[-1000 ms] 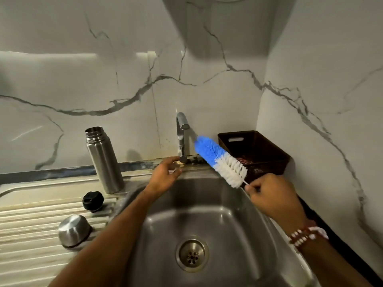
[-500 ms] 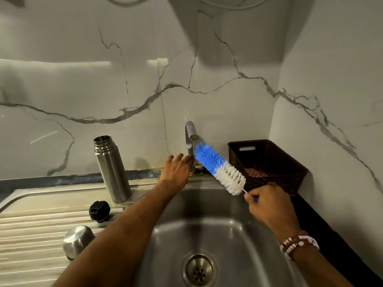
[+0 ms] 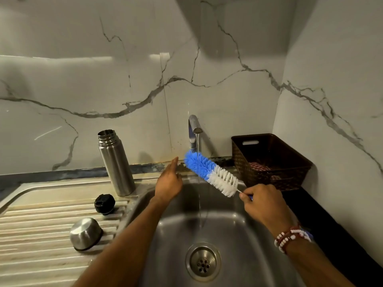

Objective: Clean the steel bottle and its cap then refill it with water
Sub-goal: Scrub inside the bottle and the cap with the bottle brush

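Water (image 3: 199, 204) is seen falling in a thin line from the tap (image 3: 193, 129) into the steel sink (image 3: 238, 235), and it lands just behind the round drain (image 3: 203, 262). A bottle brush (image 3: 211, 175) is held under the tap, so that its blue end is crossed by the water while its white part is nearer the hand. The brush is tilted, with the blue tip up and to the left. Its thin handle is gripped by the right hand (image 3: 265, 201), whose fingers are curled tight around it. Red and white bead bands (image 3: 290, 238) are worn on that wrist. The left hand (image 3: 169, 183) is held out over the back edge of the sink, just beside the blue tip; its fingers are straight and close together, and nothing is held in them. Whether the brush is touched by them cannot be told. The steel bottle (image 3: 116, 162) is stood upright with its mouth open at the back of the draining board (image 3: 31, 235), left of the sink and near the marble wall (image 3: 83, 79). Its black cap (image 3: 104, 204) is laid on the ribbed board just in front of the bottle. A steel cup lid (image 3: 86, 234) is laid mouth down, nearer still and apart from the cap. A dark woven basket (image 3: 290, 181) is set on the dark table (image 3: 331, 220) in the corner, right of the tap, and a checked cloth (image 3: 259, 167) is seen inside it.
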